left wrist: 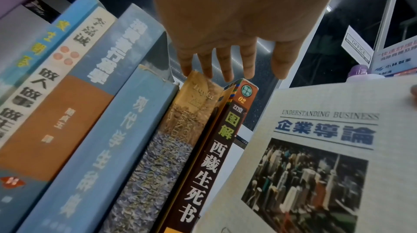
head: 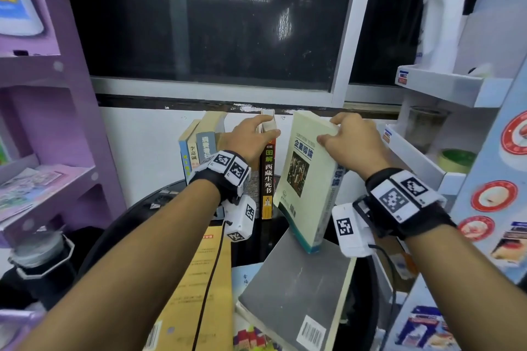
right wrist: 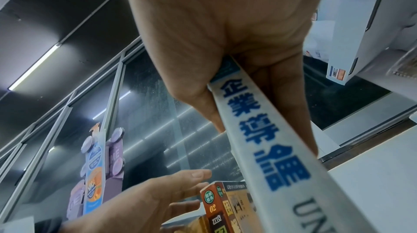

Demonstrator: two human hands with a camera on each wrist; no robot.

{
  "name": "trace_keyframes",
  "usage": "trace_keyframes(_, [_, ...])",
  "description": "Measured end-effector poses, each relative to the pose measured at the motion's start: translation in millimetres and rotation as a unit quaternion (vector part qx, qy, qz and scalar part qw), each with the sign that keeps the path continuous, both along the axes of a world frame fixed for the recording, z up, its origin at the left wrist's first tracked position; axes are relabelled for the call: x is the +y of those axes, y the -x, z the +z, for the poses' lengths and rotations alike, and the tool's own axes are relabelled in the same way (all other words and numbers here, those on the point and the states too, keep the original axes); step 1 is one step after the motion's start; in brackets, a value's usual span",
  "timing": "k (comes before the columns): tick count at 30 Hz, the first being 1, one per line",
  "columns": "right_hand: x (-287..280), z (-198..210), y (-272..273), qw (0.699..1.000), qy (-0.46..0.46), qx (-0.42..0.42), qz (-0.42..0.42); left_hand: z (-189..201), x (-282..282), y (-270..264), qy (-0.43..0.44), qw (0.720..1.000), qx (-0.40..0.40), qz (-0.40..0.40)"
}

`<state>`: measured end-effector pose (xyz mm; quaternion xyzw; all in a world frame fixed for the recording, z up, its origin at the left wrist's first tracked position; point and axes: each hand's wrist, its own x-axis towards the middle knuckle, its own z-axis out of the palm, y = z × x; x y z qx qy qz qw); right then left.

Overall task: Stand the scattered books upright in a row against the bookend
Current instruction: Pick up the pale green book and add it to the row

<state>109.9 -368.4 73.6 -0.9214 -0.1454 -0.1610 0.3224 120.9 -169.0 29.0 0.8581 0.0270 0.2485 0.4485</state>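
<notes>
Head view: right hand (head: 353, 139) grips the pale business textbook (head: 306, 179) by its top, tilted, its foot on a grey book (head: 296, 288).

Left wrist view: left hand (left wrist: 225, 28), fingers straight, steadies the upright row (left wrist: 126, 129).

Right wrist view: thumb and fingers clamp the spine.

Bookend apparently hidden. Next: bring the textbook upright against the brown-spined book (head: 267, 179).

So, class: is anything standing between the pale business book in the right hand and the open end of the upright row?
Nothing visible. The pale business book leans just beside the dark-spined book ending the row, with only a bare gap between; the left hand rests on the row's top.
</notes>
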Motion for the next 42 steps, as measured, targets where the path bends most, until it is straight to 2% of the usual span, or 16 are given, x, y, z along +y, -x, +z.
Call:
trace_keyframes(5, [19.1, 0.5, -21.6, 1.000, -0.002, -0.011, -0.020, -3.7, 7.0, -15.0, -0.036, 0.999, -0.007, -0.015])
trace_keyframes(11, [41.7, -9.3, -51.2, 1.000, -0.012, -0.019, -0.019, -18.7, 28.4, -30.7, 0.008, 0.998, -0.012, -0.067])
trace_keyframes(17, [60.1, -30.8, -73.5, 0.999, -0.008, -0.018, -0.031, -24.8, 35.1, -37.9, 0.014, 0.993, -0.038, -0.109])
trace_keyframes(26, [83.8, -49.6, -91.6, 0.999, -0.021, -0.004, -0.027, -25.1, 36.8, -37.7, -0.031, 0.992, -0.052, -0.110])
trace_keyframes(31, [91.5, -50.6, -92.7, 1.000, -0.014, -0.005, -0.009, -26.2, 37.6, -38.0, -0.023, 0.991, -0.056, -0.121])
trace_keyframes(35, [90.2, -50.1, -92.9, 0.999, -0.021, 0.029, 0.022, -25.7, 38.0, -37.1, -0.025, 0.991, -0.053, -0.122])
trace_keyframes(39, [78.7, -46.8, -87.5, 0.990, -0.051, 0.082, 0.103, -24.1, 37.3, -35.4, -0.016, 0.991, -0.051, -0.125])
trace_keyframes(42, [66.9, -48.9, -85.6, 0.977, -0.017, 0.133, 0.166, -23.5, 36.3, -34.7, -0.011, 0.991, -0.049, -0.126])
